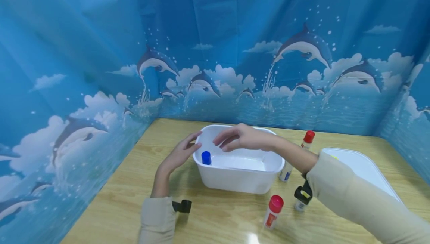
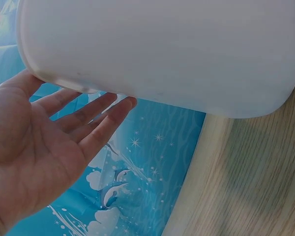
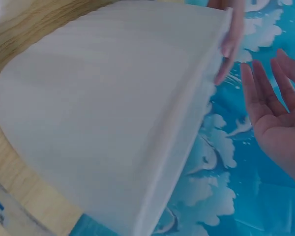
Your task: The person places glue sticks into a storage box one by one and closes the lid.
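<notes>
On the wooden table [image 1: 127, 184] stands a white tub [image 1: 235, 178], near its middle. Blue-capped bottle [image 1: 206, 157] upright inside, against the tub's left wall. Left hand [image 1: 179, 153]: fingers straight, grip wide, holding nothing; fingertips at the tub's left rim, contact not certain. Right hand [image 1: 236, 138]: above the tub's far rim, fingers relaxed and loosely spread, grip empty. Red-capped bottle [image 1: 273, 211] stands in front of the tub; a second red-capped bottle [image 1: 306, 140] just right of it. White lid [image 1: 362, 169] lies further right.

Risk, as judged: a push from the left hand could slide the light tub and tip the blue-capped bottle. Right sleeve [image 1: 356, 199] hangs close over the near bottles; a sweep could topple them.
</notes>
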`<move>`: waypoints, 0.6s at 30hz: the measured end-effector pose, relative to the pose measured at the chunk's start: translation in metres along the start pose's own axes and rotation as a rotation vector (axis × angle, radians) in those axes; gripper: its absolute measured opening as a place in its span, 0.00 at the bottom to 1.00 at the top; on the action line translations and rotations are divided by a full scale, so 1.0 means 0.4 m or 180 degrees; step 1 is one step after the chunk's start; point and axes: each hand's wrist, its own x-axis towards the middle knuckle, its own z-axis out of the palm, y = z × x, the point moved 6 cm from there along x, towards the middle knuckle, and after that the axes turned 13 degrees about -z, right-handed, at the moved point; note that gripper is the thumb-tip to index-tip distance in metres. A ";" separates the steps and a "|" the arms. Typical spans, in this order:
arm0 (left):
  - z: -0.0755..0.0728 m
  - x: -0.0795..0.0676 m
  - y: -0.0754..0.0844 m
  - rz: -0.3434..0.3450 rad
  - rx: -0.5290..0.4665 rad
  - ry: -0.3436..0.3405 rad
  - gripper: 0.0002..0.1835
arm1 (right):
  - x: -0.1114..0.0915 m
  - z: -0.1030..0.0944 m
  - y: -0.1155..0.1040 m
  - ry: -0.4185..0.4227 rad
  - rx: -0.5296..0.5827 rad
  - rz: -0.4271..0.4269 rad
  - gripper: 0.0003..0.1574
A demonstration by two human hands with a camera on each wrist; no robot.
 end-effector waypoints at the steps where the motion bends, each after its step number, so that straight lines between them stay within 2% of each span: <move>1: 0.001 0.000 0.001 0.0016 -0.0009 -0.0013 0.29 | -0.015 -0.006 -0.013 0.0050 0.0004 -0.0024 0.22; 3: 0.001 -0.001 0.002 0.0026 -0.0022 -0.0026 0.28 | -0.050 -0.017 -0.041 0.0145 -0.0015 -0.0083 0.21; 10: 0.005 -0.054 0.070 0.0022 -0.0032 -0.0135 0.27 | -0.201 -0.021 -0.089 0.0479 -0.0085 0.0024 0.17; 15: 0.004 -0.024 0.032 0.0044 -0.0046 -0.0110 0.29 | -0.302 0.012 -0.100 0.0863 -0.0234 -0.0295 0.14; 18: 0.002 -0.005 0.007 0.0059 -0.0043 -0.0074 0.29 | -0.351 0.044 -0.095 0.1077 -0.0336 -0.0394 0.14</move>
